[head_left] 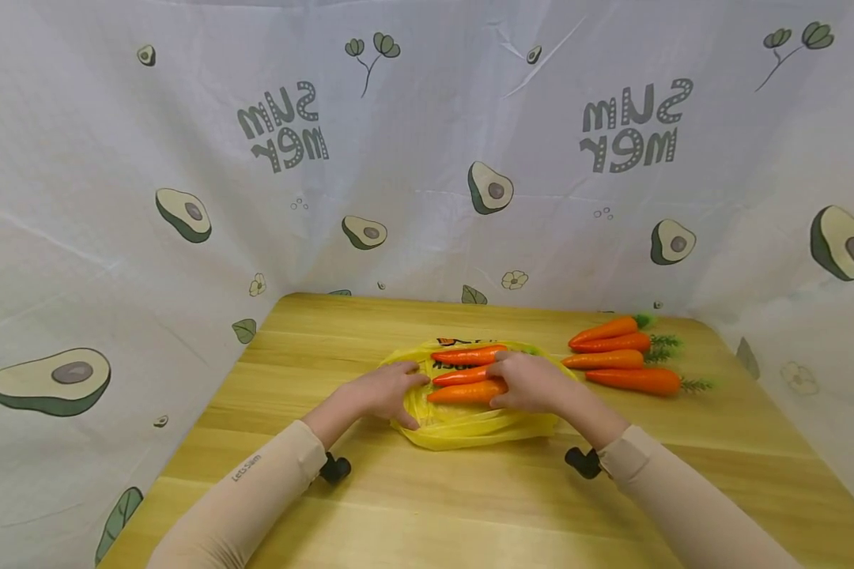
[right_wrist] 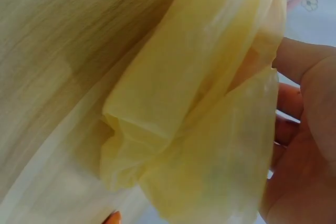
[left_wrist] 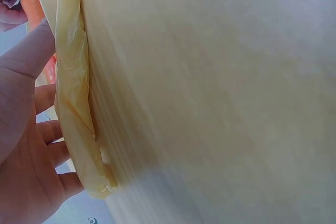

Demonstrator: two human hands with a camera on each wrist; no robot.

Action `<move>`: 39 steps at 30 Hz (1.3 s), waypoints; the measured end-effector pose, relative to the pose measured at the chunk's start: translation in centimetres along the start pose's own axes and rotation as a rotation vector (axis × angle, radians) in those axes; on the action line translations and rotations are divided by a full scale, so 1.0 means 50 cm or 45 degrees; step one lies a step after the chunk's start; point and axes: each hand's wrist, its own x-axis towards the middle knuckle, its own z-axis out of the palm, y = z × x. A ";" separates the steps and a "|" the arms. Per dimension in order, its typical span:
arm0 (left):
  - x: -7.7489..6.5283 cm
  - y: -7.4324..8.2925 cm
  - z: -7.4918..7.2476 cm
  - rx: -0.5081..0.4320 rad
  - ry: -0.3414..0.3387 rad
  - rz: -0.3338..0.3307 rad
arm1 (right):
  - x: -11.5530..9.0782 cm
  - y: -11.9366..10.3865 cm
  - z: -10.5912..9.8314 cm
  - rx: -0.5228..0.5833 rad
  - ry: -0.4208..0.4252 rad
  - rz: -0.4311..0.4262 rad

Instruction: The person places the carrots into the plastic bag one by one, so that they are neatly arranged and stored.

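Observation:
A yellow plastic bag [head_left: 470, 433] lies spread on the table, its edge bunched into a thick fold. Three orange carrots [head_left: 468, 393] lie side by side on it, tips to the left. My left hand [head_left: 387, 391] is at the bag's left side, fingers spread and thumb apart; in the left wrist view its thumb and fingers meet the rolled bag edge [left_wrist: 73, 77]. From the right, my right hand [head_left: 537, 383] reaches over the carrots' thick ends and grips the nearest carrot between thumb and fingers. In the right wrist view the bag [right_wrist: 210, 108] hides those fingertips.
Several more carrots [head_left: 612, 359] with green tops lie in a group at the right of the wooden table [head_left: 427, 506]. A white curtain [head_left: 413, 158] printed with avocados hangs behind the table and along both sides.

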 end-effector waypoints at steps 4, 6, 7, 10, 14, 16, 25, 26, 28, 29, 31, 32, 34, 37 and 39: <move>0.000 0.000 0.000 -0.004 -0.003 0.002 | 0.000 0.004 0.003 -0.008 0.034 -0.011; 0.000 0.000 0.000 -0.008 -0.005 0.002 | 0.000 0.007 0.005 -0.015 0.049 -0.021; 0.000 0.001 -0.001 -0.012 -0.006 0.001 | 0.000 0.008 0.006 -0.023 0.058 -0.030; 0.000 0.001 -0.003 -0.008 -0.009 0.004 | 0.000 0.009 0.007 -0.031 0.074 -0.041; 0.001 0.001 -0.004 -0.001 -0.009 0.007 | 0.001 0.010 0.007 -0.028 0.089 -0.058; 0.001 0.001 -0.004 -0.001 -0.011 0.005 | 0.001 0.011 0.009 -0.032 0.096 -0.063; 0.001 0.001 -0.003 0.001 -0.013 -0.004 | -0.001 0.014 0.016 -0.030 0.129 -0.067; 0.001 0.002 -0.003 -0.001 -0.012 -0.004 | 0.000 0.014 0.017 -0.031 0.136 -0.074; 0.002 0.001 -0.002 0.000 -0.014 -0.007 | 0.000 0.014 0.018 -0.027 0.142 -0.078; 0.002 0.000 -0.001 0.000 -0.015 -0.008 | 0.000 0.014 0.019 -0.024 0.143 -0.078; 0.003 -0.001 0.000 0.002 -0.014 -0.009 | 0.000 0.014 0.019 -0.021 0.144 -0.081; 0.004 -0.001 0.000 0.001 -0.014 -0.010 | 0.000 0.013 0.019 -0.020 0.143 -0.078; 0.004 -0.001 0.000 -0.001 -0.013 -0.011 | -0.001 0.011 0.018 -0.010 0.143 -0.075; 0.003 0.001 -0.001 -0.009 -0.014 -0.012 | -0.003 0.010 0.015 0.020 0.153 -0.079; 0.002 0.002 -0.002 -0.014 -0.015 -0.013 | -0.005 0.012 0.011 0.053 0.161 -0.082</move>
